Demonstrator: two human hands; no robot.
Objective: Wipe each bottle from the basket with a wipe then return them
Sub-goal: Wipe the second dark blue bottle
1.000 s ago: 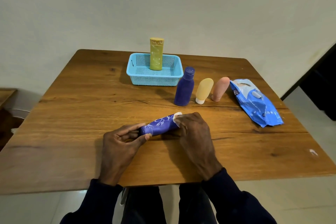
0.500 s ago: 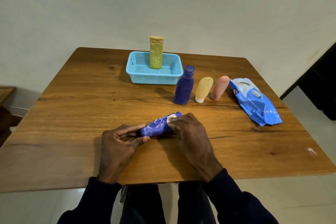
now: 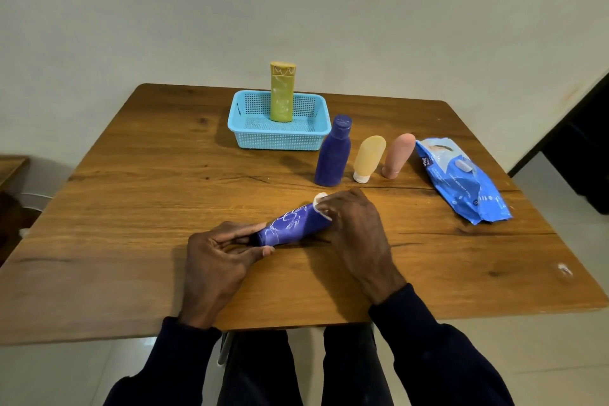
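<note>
Left grip: we see the left hand [image 3: 214,257] pinching the dark cap end of the purple tube [image 3: 293,224] between thumb and fingertips.
Right grip: the right hand [image 3: 352,227] curls its fingers over the tube's other end, and a bit of white wipe [image 3: 320,199] shows from under them, pressed against the tube.
Purple tube: it lies nearly flat across the near middle of the wooden table [image 3: 131,208], slanting up to the right, and white line markings show on its side. We cannot tell whether it touches the wood or is held just above it.
Standing row: behind the right hand we count three bottles upright on the table, apart from each other. From left to right they are a dark blue bottle [image 3: 333,155], a yellow squeeze bottle [image 3: 369,156] standing on its white cap, and a pink squeeze bottle [image 3: 398,155] on its cap, leaning a little to the right.
Basket: the light blue basket [image 3: 280,142] sits at the far middle of the table, just left of the dark blue bottle. Only an olive-green bottle [image 3: 282,92] stands upright inside it.
Wipes pack: a blue wipes pack [image 3: 461,181] lies flat to the right of the pink bottle, near the table's right edge.
Sleeves: we see dark sleeves covering both forearms up to the wrists.
</note>
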